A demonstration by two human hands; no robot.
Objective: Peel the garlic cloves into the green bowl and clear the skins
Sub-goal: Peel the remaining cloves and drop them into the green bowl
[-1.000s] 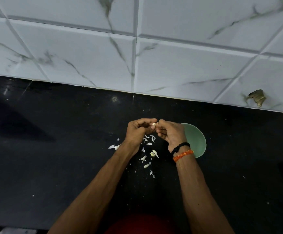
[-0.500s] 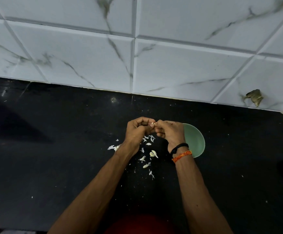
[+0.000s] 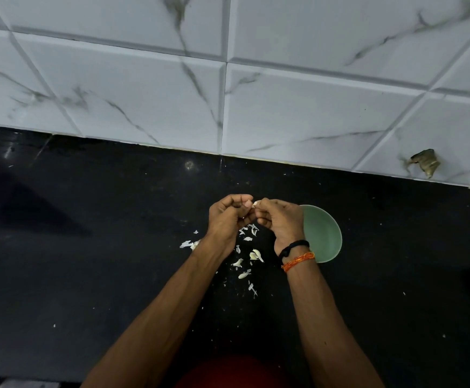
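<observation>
Both sets of fingertips meet on one garlic clove (image 3: pixel 256 203) — the left hand (image 3: pixel 229 219) curled at its nine o'clock side, the right hand (image 3: pixel 280 221) pinching from three o'clock. The clove's long axis is too hidden to tell. The green bowl (image 3: pixel 323 233) lies at about four o'clock from the pinch, just beyond the right hand — so the right is nearer for the drop. Skins (image 3: pixel 249 254) lie scattered at six o'clock on the black counter (image 3: pixel 88 261).

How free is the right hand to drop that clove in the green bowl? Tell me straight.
Probably free: the right hand is beside the green bowl with nothing between, though both hands pinch the clove.
</observation>
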